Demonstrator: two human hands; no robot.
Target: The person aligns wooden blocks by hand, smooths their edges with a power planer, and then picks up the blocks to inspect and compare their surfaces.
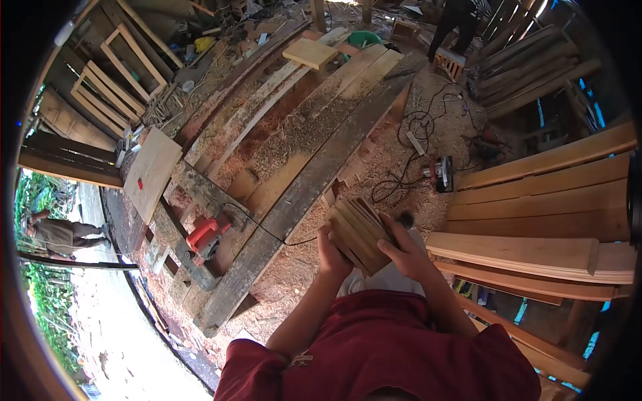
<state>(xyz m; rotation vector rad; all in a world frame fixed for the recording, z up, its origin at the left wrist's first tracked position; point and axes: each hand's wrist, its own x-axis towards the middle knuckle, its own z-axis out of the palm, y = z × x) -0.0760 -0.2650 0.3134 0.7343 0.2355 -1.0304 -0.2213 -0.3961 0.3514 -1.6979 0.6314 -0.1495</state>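
Observation:
A stack of thin wooden pieces [360, 234] is held in front of my red shirt, between both hands. My left hand [332, 254] is closed around the stack's left side. On the right side, my right hand [403, 248] grips it with the thumb lying across the top face. The stack is tilted, and the fingers beneath it are hidden. Ahead and to the left, a red power tool [206, 235] rests on the wooden workbench [294, 194], its black cord running toward the area behind the stack.
A circular saw [441, 174] sits on the shavings-covered floor among loose cords. Long boards [535, 200] are stacked at the right. A plywood sheet [152, 170] lies at the bench's left. One person [63, 234] is outside left; another [458, 30] stands at the back.

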